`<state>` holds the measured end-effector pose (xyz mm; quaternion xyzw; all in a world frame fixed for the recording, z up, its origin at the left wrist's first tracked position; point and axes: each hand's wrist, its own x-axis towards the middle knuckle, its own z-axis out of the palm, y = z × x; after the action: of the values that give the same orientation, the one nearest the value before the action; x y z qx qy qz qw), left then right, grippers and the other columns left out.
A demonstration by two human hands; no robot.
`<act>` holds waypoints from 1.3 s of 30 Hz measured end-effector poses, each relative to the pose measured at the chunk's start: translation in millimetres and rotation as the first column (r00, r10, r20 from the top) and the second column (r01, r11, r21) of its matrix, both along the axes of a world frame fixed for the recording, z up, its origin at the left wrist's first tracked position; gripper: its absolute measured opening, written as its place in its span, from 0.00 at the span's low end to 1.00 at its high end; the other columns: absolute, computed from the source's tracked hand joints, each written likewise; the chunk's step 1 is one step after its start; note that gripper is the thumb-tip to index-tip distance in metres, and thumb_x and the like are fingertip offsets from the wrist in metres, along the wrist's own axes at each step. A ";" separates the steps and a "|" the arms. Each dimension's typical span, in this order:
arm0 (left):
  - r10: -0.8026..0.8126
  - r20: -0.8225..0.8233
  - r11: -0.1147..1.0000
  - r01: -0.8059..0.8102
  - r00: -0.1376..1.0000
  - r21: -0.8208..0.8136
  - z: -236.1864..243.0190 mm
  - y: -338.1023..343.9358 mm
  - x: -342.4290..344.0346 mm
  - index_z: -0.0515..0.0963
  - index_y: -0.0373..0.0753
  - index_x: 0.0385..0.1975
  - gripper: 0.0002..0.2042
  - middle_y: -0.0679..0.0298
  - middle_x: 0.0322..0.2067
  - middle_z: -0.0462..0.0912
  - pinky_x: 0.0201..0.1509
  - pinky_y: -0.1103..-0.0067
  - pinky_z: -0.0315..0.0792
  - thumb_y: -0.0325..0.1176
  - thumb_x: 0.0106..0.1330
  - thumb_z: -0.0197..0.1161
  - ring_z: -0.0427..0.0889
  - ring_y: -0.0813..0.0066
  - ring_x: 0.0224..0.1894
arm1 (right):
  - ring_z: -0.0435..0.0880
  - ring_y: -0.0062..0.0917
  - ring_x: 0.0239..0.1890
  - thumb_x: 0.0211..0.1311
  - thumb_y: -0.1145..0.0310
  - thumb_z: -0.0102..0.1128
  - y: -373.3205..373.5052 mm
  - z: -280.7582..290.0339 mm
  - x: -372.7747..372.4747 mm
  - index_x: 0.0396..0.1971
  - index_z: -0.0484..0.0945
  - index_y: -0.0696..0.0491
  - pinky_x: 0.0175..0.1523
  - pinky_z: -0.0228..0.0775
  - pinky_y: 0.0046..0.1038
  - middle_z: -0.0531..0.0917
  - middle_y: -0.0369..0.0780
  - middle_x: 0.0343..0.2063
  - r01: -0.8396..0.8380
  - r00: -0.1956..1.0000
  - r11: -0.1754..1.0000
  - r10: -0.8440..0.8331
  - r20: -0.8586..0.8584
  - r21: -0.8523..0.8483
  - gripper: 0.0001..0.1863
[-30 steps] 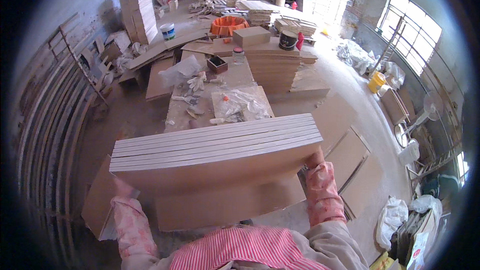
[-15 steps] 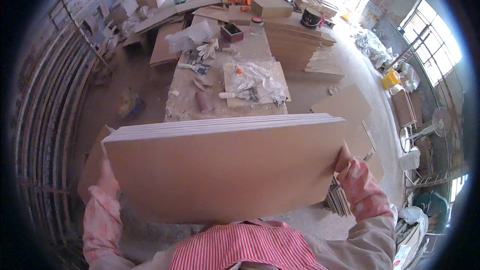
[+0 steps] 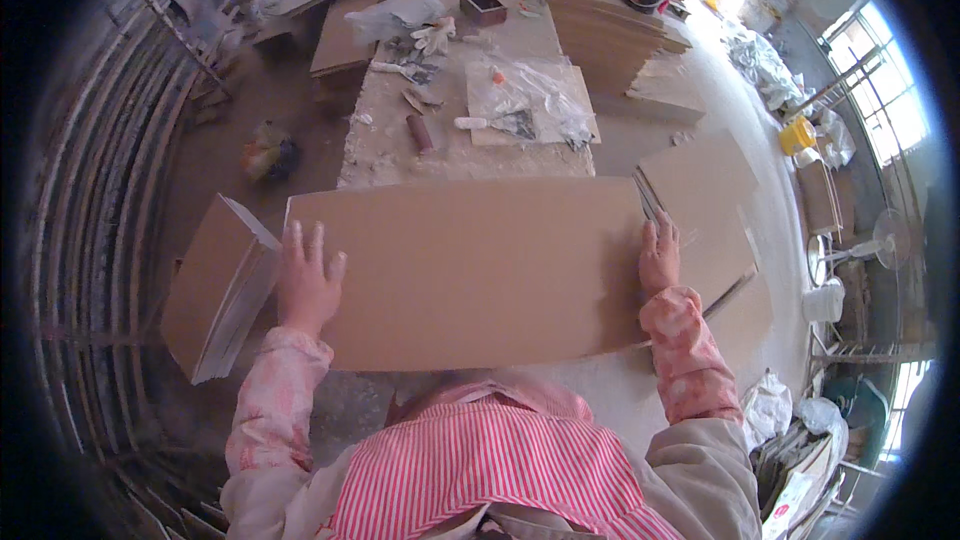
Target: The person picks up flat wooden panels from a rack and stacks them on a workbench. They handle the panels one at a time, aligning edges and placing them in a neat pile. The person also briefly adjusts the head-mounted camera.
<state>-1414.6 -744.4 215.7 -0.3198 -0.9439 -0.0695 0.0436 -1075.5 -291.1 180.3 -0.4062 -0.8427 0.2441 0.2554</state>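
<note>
A stack of brown rectangular boards [image 3: 470, 275] lies at the near end of the long dusty table, its top face turned up. On its left end rests my left hand [image 3: 308, 285], open, with the fingers spread on the surface. My right hand [image 3: 659, 255] touches the right end, fingers stretched out along the edge. Left of the stack, more brown boards with pale edges [image 3: 225, 285] lean at a tilt. Further brown boards [image 3: 695, 210] lie beyond my right hand. The undersides of the boards between my hands are hidden.
On the table [image 3: 385, 155] lie clear plastic sheeting [image 3: 540, 100], a white glove [image 3: 434, 37], a scraper [image 3: 400, 70], a reddish cylinder [image 3: 419, 132] and a dark box [image 3: 484, 8]. A tall board stack [image 3: 605, 40] stands behind right. Metal racks [image 3: 95, 200] line the left; a fan [image 3: 888, 236] stands right.
The board stack has gone from tilted up, edges showing, to lying flat. My hands have moved from gripping its sides to resting at its ends.
</note>
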 end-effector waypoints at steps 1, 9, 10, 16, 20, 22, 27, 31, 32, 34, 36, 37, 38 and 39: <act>-0.117 0.012 0.993 0.117 0.993 -0.018 4.8 0.9 18.5 0.59 0.42 0.72 0.34 0.44 0.72 0.52 0.76 0.54 0.46 0.52 0.70 0.54 0.52 0.44 0.74 | 0.64 0.49 0.67 0.75 0.55 0.46 -8.3 9.2 8.3 0.65 0.67 0.54 0.71 0.57 0.42 0.68 0.55 0.64 -0.030 0.999 0.998 0.028 0.043 0.055 0.26; -0.768 0.230 0.610 0.792 0.597 -0.022 23.2 48.8 137.6 0.60 0.48 0.72 0.43 0.51 0.74 0.49 0.78 0.54 0.41 0.54 0.56 0.68 0.47 0.49 0.76 | 0.65 0.47 0.68 0.74 0.58 0.48 -105.4 44.4 57.1 0.64 0.69 0.55 0.71 0.57 0.40 0.69 0.53 0.64 0.023 0.993 0.999 -0.018 -0.117 0.040 0.24; -0.817 0.147 0.559 0.828 0.558 -0.033 24.0 52.5 141.6 0.61 0.49 0.71 0.44 0.51 0.74 0.49 0.78 0.54 0.42 0.54 0.53 0.71 0.47 0.50 0.76 | 0.65 0.46 0.68 0.74 0.59 0.48 -113.8 48.4 66.7 0.64 0.69 0.55 0.71 0.57 0.40 0.69 0.53 0.64 0.008 0.990 0.996 0.006 -0.144 0.094 0.24; -0.749 0.267 0.616 0.786 0.607 -0.057 23.6 16.0 127.2 0.60 0.51 0.72 0.44 0.55 0.75 0.48 0.78 0.56 0.46 0.48 0.53 0.73 0.48 0.50 0.76 | 0.70 0.44 0.65 0.74 0.63 0.49 -139.2 44.3 162.7 0.62 0.71 0.57 0.70 0.59 0.38 0.73 0.52 0.61 0.187 0.966 0.982 -0.177 -0.188 0.034 0.22; -0.728 0.163 0.647 0.746 0.666 -0.156 23.3 0.5 142.4 0.58 0.50 0.72 0.45 0.56 0.75 0.49 0.77 0.59 0.50 0.48 0.54 0.73 0.49 0.50 0.75 | 0.72 0.41 0.63 0.74 0.63 0.49 -158.4 2.1 235.2 0.60 0.73 0.57 0.69 0.60 0.35 0.76 0.51 0.58 0.305 0.899 0.936 -0.344 -0.271 -0.176 0.21; -0.734 0.131 0.635 0.742 0.666 -0.215 28.9 19.3 165.1 0.57 0.48 0.73 0.45 0.56 0.75 0.49 0.77 0.61 0.51 0.47 0.55 0.73 0.49 0.50 0.75 | 0.73 0.40 0.63 0.74 0.62 0.48 -175.2 -20.6 265.4 0.60 0.73 0.57 0.68 0.60 0.34 0.77 0.50 0.58 0.324 0.900 0.928 -0.362 -0.242 -0.182 0.21; -0.811 0.087 0.531 0.790 0.579 -0.307 28.9 132.6 251.3 0.52 0.47 0.75 0.44 0.55 0.75 0.48 0.77 0.61 0.51 0.46 0.60 0.69 0.48 0.48 0.76 | 0.76 0.40 0.60 0.75 0.60 0.47 -219.9 -48.3 319.4 0.59 0.74 0.59 0.66 0.64 0.34 0.78 0.50 0.56 0.332 0.874 0.897 -0.408 -0.262 -0.291 0.21; -0.841 0.012 0.533 0.833 0.541 -0.152 10.6 192.9 325.1 0.51 0.49 0.75 0.43 0.54 0.75 0.45 0.77 0.61 0.51 0.45 0.62 0.67 0.46 0.46 0.76 | 0.81 0.40 0.53 0.72 0.62 0.53 -241.2 -44.3 348.2 0.54 0.78 0.57 0.60 0.70 0.34 0.82 0.50 0.50 0.301 0.843 0.906 -0.398 -0.362 -0.296 0.18; -0.858 0.033 0.506 0.854 0.513 -0.118 8.5 197.6 337.1 0.54 0.48 0.74 0.41 0.53 0.75 0.48 0.77 0.61 0.51 0.45 0.62 0.67 0.47 0.46 0.76 | 0.82 0.40 0.51 0.71 0.62 0.55 -244.7 -42.2 354.7 0.51 0.79 0.57 0.57 0.71 0.34 0.83 0.49 0.47 0.328 0.852 0.875 -0.436 -0.289 -0.356 0.17; -0.911 -0.009 0.412 0.910 0.412 -0.055 4.1 205.8 358.1 0.60 0.46 0.71 0.36 0.51 0.73 0.53 0.77 0.61 0.50 0.43 0.63 0.66 0.50 0.46 0.75 | 0.84 0.39 0.45 0.68 0.62 0.58 -249.6 -38.5 365.3 0.45 0.83 0.56 0.52 0.74 0.35 0.84 0.49 0.43 0.348 0.866 0.837 -0.460 -0.197 -0.422 0.15; -0.948 0.024 0.311 0.913 0.316 0.264 3.4 208.1 369.0 0.72 0.42 0.57 0.23 0.48 0.61 0.67 0.68 0.61 0.61 0.41 0.63 0.65 0.65 0.46 0.65 | 0.85 0.40 0.40 0.66 0.60 0.61 -254.1 -37.0 373.0 0.40 0.84 0.56 0.46 0.75 0.36 0.85 0.48 0.37 0.382 0.882 0.804 -0.464 -0.080 -0.455 0.14; -0.962 0.036 0.261 0.871 0.271 0.416 3.5 206.8 373.6 0.78 0.40 0.49 0.17 0.46 0.55 0.75 0.63 0.61 0.67 0.40 0.63 0.64 0.72 0.46 0.59 | 0.85 0.40 0.37 0.65 0.60 0.62 -257.5 -37.0 375.8 0.37 0.84 0.56 0.44 0.75 0.36 0.85 0.47 0.34 0.423 0.879 0.761 -0.477 0.017 -0.491 0.14; -0.959 0.103 0.282 0.843 0.265 0.458 3.7 202.3 377.2 0.77 0.37 0.40 0.13 0.47 0.45 0.77 0.53 0.61 0.69 0.40 0.63 0.65 0.75 0.47 0.48 | 0.85 0.41 0.35 0.64 0.59 0.62 -261.5 -37.5 377.1 0.37 0.85 0.55 0.42 0.75 0.37 0.85 0.47 0.32 0.418 0.894 0.776 -0.442 0.065 -0.472 0.14; -0.942 0.197 0.334 0.808 0.271 0.485 4.0 193.8 380.7 0.76 0.35 0.31 0.13 0.48 0.36 0.78 0.42 0.61 0.71 0.40 0.63 0.65 0.77 0.47 0.38 | 0.85 0.41 0.33 0.63 0.58 0.63 -267.1 -38.8 377.8 0.36 0.85 0.55 0.41 0.76 0.37 0.86 0.46 0.30 0.430 0.900 0.768 -0.407 0.157 -0.475 0.14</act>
<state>-1033.9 -550.6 219.8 -0.7553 -0.5610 -0.2901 -0.1750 -697.7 -558.3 141.6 -0.6407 -0.6443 0.3811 0.1704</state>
